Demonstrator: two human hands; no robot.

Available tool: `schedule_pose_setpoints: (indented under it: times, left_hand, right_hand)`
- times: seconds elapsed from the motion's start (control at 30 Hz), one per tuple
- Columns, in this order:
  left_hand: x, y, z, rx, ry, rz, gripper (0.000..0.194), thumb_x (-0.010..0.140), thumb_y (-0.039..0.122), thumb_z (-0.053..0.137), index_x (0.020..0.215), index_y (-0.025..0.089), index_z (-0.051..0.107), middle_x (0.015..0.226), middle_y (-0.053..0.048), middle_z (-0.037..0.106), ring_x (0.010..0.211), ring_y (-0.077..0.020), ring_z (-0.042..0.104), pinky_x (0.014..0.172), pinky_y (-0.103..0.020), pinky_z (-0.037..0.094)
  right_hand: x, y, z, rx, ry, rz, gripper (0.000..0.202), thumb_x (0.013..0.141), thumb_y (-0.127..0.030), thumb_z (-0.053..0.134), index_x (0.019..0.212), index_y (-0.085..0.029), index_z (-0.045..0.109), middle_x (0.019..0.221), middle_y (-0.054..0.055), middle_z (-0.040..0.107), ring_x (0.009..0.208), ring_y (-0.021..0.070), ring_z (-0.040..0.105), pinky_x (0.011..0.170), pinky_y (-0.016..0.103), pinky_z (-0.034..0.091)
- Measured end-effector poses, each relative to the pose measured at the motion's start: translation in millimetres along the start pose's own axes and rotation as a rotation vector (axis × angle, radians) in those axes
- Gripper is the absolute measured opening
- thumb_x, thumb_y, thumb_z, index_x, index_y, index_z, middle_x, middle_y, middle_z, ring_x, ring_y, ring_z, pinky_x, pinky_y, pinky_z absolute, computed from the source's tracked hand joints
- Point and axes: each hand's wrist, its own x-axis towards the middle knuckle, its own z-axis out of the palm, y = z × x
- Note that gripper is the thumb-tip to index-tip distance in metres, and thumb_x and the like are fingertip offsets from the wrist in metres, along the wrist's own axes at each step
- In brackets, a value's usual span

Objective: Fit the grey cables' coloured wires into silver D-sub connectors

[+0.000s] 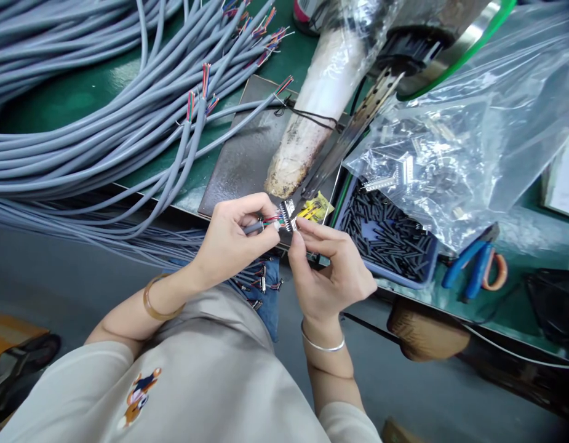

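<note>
My left hand [240, 237] is closed on a grey cable [253, 228], whose thin coloured wires fan out past my fingertips. Those wires run to a small metal pin connector [287, 213] just in front of the fingers. From the right, my right hand [328, 261] pinches the lower end of the connector between thumb and fingertips. A soldering tip [307, 191] and a white wrapped tube [307, 117], tied with dark wire, point down just above. Yellow tweezer-like pieces [307, 212] lie on a yellow scrap right behind the connector.
Grey cables [104, 147] with stripped ends cover the left of the green table. At right stand a blue tray [429, 271] of short black tubes, a clear bag [450, 166] of connectors, and blue-handled pliers [473, 264]. Finished-looking connector ends [264, 280] hang over my lap.
</note>
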Motion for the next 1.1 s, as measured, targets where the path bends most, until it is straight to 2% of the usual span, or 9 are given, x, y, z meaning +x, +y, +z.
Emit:
schedule_pose_setpoints:
  times: [0.27,0.5,0.6,0.73,0.83,0.9,1.0,1.03,1.1]
  left_hand:
    - [-2,4,2.4,0.054,-0.007,0.067,0.009,0.078,0.013,0.062,0.071,0.015,0.057,0.075,-0.001,0.063,0.059,-0.006,0.051,0.052,-0.018,0.038]
    - [-4,6,1.8,0.071,-0.004,0.144,0.008,0.078,0.011,0.063,0.073,0.015,0.059,0.079,-0.002,0.066,0.063,-0.0072,0.053,0.055,-0.018,0.041]
    - [-3,6,0.1,0.03,-0.011,0.097,0.009,0.078,0.014,0.064,0.071,0.015,0.059,0.076,-0.002,0.065,0.063,-0.0079,0.053,0.056,-0.02,0.042]
    - [1,-3,-2.6,-0.056,-0.076,-0.04,0.008,0.076,0.016,0.066,0.07,0.015,0.06,0.073,-0.002,0.062,0.059,-0.0071,0.049,0.052,-0.02,0.038]
    - [2,-9,-2.6,-0.07,-0.103,-0.085,0.006,0.073,0.015,0.065,0.069,0.015,0.061,0.074,-0.002,0.062,0.057,-0.0063,0.047,0.05,-0.02,0.035]
    - [0,-10,-1.9,-0.068,-0.1,-0.091,0.006,0.072,0.014,0.065,0.068,0.015,0.061,0.074,-0.002,0.062,0.057,-0.0061,0.046,0.05,-0.02,0.034]
    - [-3,-6,-2.0,-0.097,-0.112,-0.11,0.006,0.071,0.013,0.065,0.067,0.015,0.06,0.072,-0.001,0.061,0.057,-0.0061,0.044,0.049,-0.02,0.032]
    - [-4,-4,-2.5,-0.115,-0.123,-0.119,0.007,0.07,0.013,0.065,0.067,0.015,0.06,0.071,-0.001,0.06,0.057,-0.006,0.043,0.049,-0.02,0.031]
    - [-7,-1,-4.4,-0.162,-0.152,-0.142,0.008,0.07,0.013,0.066,0.067,0.015,0.06,0.07,-0.001,0.059,0.056,-0.0058,0.042,0.048,-0.02,0.03]
  right_hand:
    - [5,-2,0,-0.008,0.012,0.013,0.017,0.084,-0.013,0.079,0.085,-0.022,0.064,0.097,0.001,0.08,0.082,0.0144,0.077,0.073,0.027,0.061]
    - [12,-8,-1,-0.033,-0.024,0.043,0.015,0.086,-0.015,0.077,0.084,-0.024,0.065,0.093,0.0,0.078,0.082,0.0151,0.076,0.069,0.027,0.06]
    - [13,-10,-2,-0.062,-0.019,0.011,0.016,0.085,-0.014,0.077,0.085,-0.024,0.064,0.094,0.0,0.079,0.081,0.0141,0.075,0.068,0.025,0.059]
    - [8,-10,-2,-0.065,-0.034,-0.007,0.016,0.088,-0.013,0.073,0.085,-0.023,0.061,0.096,0.0,0.08,0.082,0.0146,0.077,0.069,0.024,0.059]
    - [1,-4,-6,-0.012,-0.042,0.09,0.007,0.093,-0.016,0.069,0.09,-0.022,0.065,0.093,0.0,0.08,0.074,0.0133,0.076,0.055,0.021,0.053]
    - [-4,2,-11,0.056,0.06,0.152,0.007,0.095,-0.019,0.066,0.09,-0.022,0.07,0.076,-0.003,0.076,0.054,0.0098,0.068,0.043,0.02,0.043]
    - [-10,9,-22,0.17,0.267,0.109,0.012,0.096,-0.028,0.066,0.097,-0.024,0.078,0.053,-0.007,0.058,0.036,0.0065,0.047,0.036,0.022,0.032]
    - [-11,11,-25,0.18,0.271,0.085,0.014,0.094,-0.029,0.069,0.103,-0.025,0.079,0.052,-0.007,0.056,0.036,0.0065,0.045,0.036,0.022,0.031]
    - [-13,14,-31,0.147,0.146,0.06,0.026,0.089,-0.023,0.075,0.115,-0.027,0.077,0.06,-0.006,0.066,0.041,0.0069,0.05,0.039,0.022,0.036]
